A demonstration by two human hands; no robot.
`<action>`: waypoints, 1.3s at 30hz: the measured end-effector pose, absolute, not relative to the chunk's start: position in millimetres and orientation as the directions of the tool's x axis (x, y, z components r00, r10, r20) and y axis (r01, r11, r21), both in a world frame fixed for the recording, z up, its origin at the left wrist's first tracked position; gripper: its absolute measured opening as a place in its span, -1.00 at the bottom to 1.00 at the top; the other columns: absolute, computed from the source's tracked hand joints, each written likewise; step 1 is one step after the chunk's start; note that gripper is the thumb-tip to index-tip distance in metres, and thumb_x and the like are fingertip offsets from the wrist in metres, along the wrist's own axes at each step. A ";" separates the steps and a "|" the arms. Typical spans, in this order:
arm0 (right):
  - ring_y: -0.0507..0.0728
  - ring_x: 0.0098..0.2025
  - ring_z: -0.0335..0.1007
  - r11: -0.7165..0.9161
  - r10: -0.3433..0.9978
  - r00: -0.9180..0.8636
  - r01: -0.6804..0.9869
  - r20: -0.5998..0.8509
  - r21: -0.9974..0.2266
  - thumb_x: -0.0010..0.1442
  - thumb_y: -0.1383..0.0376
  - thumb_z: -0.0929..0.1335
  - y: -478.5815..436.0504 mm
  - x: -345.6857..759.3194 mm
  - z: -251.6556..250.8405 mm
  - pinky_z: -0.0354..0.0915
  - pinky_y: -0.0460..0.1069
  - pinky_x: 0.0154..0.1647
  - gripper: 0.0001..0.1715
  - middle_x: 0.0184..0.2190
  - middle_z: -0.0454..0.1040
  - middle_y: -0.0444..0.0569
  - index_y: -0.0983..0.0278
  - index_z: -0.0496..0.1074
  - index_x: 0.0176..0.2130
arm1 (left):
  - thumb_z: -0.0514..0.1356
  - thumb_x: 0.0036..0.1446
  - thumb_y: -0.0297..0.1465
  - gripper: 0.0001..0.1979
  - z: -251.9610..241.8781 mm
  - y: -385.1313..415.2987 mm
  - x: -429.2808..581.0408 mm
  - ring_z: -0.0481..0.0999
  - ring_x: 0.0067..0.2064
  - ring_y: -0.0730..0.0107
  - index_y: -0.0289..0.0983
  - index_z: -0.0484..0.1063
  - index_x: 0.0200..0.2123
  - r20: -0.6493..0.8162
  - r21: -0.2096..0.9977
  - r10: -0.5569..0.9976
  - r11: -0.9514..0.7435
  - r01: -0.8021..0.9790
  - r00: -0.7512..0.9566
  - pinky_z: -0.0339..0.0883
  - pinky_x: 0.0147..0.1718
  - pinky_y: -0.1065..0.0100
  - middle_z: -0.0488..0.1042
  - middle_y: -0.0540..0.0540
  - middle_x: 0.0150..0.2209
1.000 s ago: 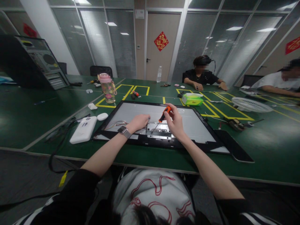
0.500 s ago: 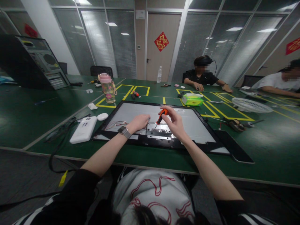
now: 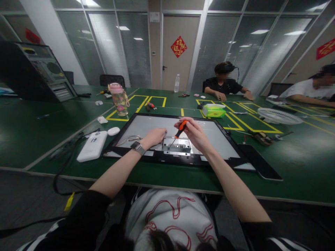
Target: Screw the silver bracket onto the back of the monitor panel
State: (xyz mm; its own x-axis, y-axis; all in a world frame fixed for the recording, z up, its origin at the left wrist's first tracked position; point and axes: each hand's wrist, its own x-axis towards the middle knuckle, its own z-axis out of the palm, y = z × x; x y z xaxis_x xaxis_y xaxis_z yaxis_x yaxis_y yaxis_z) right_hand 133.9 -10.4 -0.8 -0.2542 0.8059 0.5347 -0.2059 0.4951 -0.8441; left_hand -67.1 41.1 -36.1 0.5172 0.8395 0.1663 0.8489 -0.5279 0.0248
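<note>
Orange screwdriver (image 3: 181, 129), gripped by the right hand's (image 3: 194, 134) fingers, slanted to reach the metal bracket (image 3: 182, 144) by the near edge of the panel (image 3: 163, 122). The left hand (image 3: 154, 136), finger grip unclear, apparently steadied the bracket's far-left corner.

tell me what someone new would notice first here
Probably the orange-and-black screwdriver in the right hand, slanting down over the silver metal bracket on the flat display panel, front and centre. Next, perhaps, the red diamond-shaped sign on the door behind, and the lime-green tissue pack just beyond the panel, right of centre.
</note>
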 end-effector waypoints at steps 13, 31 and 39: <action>0.14 -0.22 0.48 0.497 0.816 -0.201 -0.234 0.542 -0.836 0.22 0.01 0.32 -8.4 133.9 -0.8 0.37 0.16 -0.03 -0.69 -0.32 0.52 -0.05 0.17 0.43 -0.21 | -0.05 0.29 -0.43 -0.69 -36.4 41.9 -67.0 0.55 -0.13 0.15 -0.26 0.41 -0.02 0.169 0.021 0.837 -0.531 0.847 0.521 0.35 -0.19 0.29 0.56 -0.22 -0.13; 0.07 -0.23 0.43 0.540 0.813 -0.162 -0.149 0.559 -0.828 0.16 0.15 0.42 -2.5 140.0 -8.9 0.31 0.04 -0.03 -0.81 -0.25 0.52 -0.12 0.11 0.54 -0.20 | -0.05 0.30 -0.42 -0.70 -35.1 40.6 -66.7 0.55 -0.13 0.14 -0.27 0.40 -0.02 0.154 0.013 0.842 -0.526 0.851 0.518 0.36 -0.19 0.29 0.56 -0.22 -0.13; 0.15 -0.06 0.43 0.479 0.809 -0.235 -0.269 0.539 -0.836 0.21 0.12 0.37 -7.8 137.2 -4.1 0.26 0.12 0.09 -0.68 -0.24 0.55 -0.07 0.10 0.52 -0.04 | -0.05 0.29 -0.42 -0.69 -36.5 41.9 -66.9 0.55 -0.12 0.13 -0.26 0.39 0.00 0.160 0.018 0.845 -0.520 0.854 0.511 0.35 -0.20 0.29 0.56 -0.21 -0.12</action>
State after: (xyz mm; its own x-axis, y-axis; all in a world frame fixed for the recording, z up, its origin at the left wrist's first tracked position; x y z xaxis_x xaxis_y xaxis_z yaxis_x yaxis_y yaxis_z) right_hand 137.2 -7.8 -4.1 -0.2354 0.8086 0.5393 -0.2688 0.4790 -0.8356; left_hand -66.9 41.9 -36.5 0.5109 0.8447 0.1597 0.8541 -0.5199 0.0177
